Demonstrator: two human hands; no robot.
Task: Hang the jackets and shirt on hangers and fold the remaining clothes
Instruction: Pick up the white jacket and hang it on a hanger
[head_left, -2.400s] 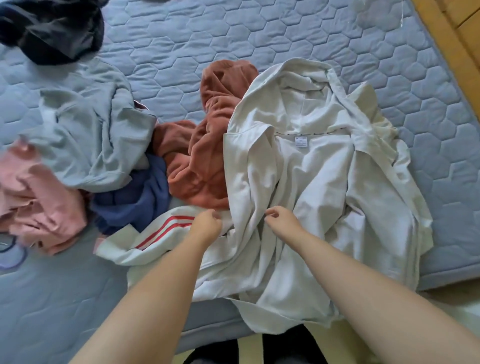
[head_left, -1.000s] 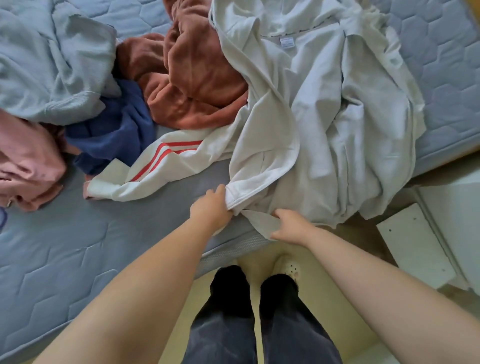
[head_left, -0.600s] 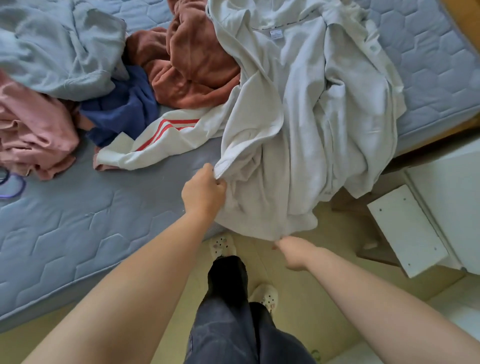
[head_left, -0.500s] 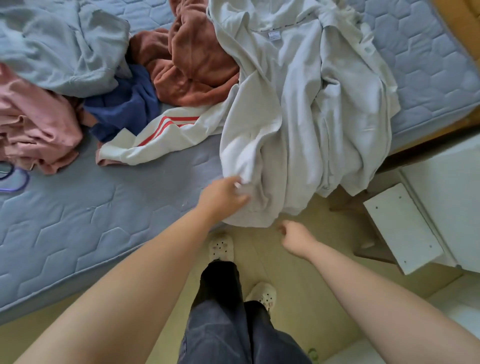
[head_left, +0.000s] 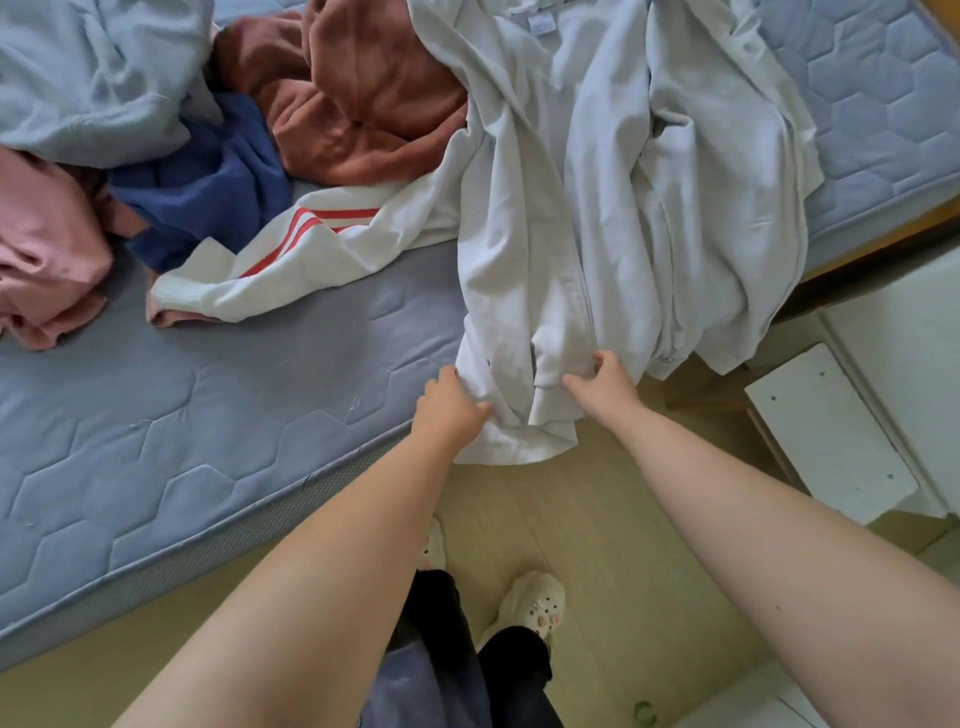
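A pale grey zip jacket (head_left: 613, 197) lies spread on the blue quilted mattress (head_left: 218, 415), its hem hanging over the bed edge. My left hand (head_left: 449, 408) grips the hem's left part. My right hand (head_left: 602, 384) pinches the hem by the zipper. To the left lie a white garment with red stripes (head_left: 291, 260), a rust fleece (head_left: 358, 109), a navy piece (head_left: 208, 182), a pink one (head_left: 47, 244) and a light blue one (head_left: 98, 78).
The bed edge runs diagonally from lower left to upper right. My feet in pale clogs (head_left: 535, 605) stand on the yellow floor (head_left: 597, 519). White furniture panels (head_left: 826, 431) sit at the right, close to the bed corner.
My right hand, free below the hem half a second ago, has come up and taken the hem by the zipper. My left hand has shifted along the hem. The view tilted downward.
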